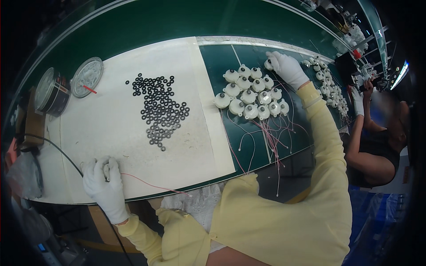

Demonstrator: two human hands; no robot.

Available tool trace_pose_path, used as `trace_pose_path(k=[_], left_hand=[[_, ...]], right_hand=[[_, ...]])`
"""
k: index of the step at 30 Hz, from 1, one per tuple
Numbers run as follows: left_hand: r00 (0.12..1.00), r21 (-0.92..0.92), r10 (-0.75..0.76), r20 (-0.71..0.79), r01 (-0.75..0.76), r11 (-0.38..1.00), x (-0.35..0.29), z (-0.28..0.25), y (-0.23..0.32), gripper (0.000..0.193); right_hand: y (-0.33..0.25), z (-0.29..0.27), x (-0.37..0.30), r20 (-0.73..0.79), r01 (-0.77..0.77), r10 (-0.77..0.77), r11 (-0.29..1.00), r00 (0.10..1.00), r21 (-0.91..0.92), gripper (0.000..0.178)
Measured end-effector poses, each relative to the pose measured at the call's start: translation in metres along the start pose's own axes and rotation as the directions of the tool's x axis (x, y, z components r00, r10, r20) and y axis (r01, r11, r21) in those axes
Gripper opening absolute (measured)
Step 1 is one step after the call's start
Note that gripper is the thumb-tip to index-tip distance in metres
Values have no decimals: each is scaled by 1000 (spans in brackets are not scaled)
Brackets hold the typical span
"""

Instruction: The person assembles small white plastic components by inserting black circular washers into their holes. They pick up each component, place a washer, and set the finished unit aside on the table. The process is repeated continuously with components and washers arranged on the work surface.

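Note:
My left hand [104,181], in a white glove, is closed round a small white motor [106,172] near the table's front edge. Most of that motor is hidden by the fingers, and a pink wire [153,181] trails from it to the right. Out at the far right, my gloved right hand [287,68] pinches another white motor [268,65] with a dark centre. Just left of and nearer than it, a cluster of round white motors [249,96] lies on the green mat, their thin wires [273,139] hanging toward the front edge. Many black rings [155,104] are spread over the white sheet between my hands.
A clear tub [55,93] and a round lid [87,77] with a red strip stand at the far left. A black cable [53,144] crosses the left side. More motors [333,88] lie farther right, near a co-worker's gloved hand [357,102].

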State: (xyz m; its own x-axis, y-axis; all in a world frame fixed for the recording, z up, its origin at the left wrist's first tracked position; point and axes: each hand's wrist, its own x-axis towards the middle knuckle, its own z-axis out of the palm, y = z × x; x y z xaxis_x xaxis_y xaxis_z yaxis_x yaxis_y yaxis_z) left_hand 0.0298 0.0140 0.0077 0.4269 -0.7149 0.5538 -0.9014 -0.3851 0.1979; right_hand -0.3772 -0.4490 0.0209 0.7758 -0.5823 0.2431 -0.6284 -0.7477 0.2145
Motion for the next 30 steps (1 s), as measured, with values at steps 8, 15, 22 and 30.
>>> trace_pose_path(k=[8, 15, 22, 30], left_hand=[[986, -96, -95, -136, 82, 992, -12, 2, -8, 19], [924, -316, 231, -305, -327, 890, 2, -37, 68, 31], [794, -489, 254, -553, -556, 673, 46, 6, 151, 35], [920, -672, 290, -265, -392, 628, -40, -50, 75, 23]], right_hand=[[-35, -42, 9, 163, -88, 36, 942, 986, 325, 24], [-101, -109, 6, -75, 41, 204, 165, 976, 985, 65], [-290, -142, -36, 465, -599, -391, -633, 794, 490, 63], [-259, -131, -50, 520, -710, -484, -465, 704, 529, 62]])
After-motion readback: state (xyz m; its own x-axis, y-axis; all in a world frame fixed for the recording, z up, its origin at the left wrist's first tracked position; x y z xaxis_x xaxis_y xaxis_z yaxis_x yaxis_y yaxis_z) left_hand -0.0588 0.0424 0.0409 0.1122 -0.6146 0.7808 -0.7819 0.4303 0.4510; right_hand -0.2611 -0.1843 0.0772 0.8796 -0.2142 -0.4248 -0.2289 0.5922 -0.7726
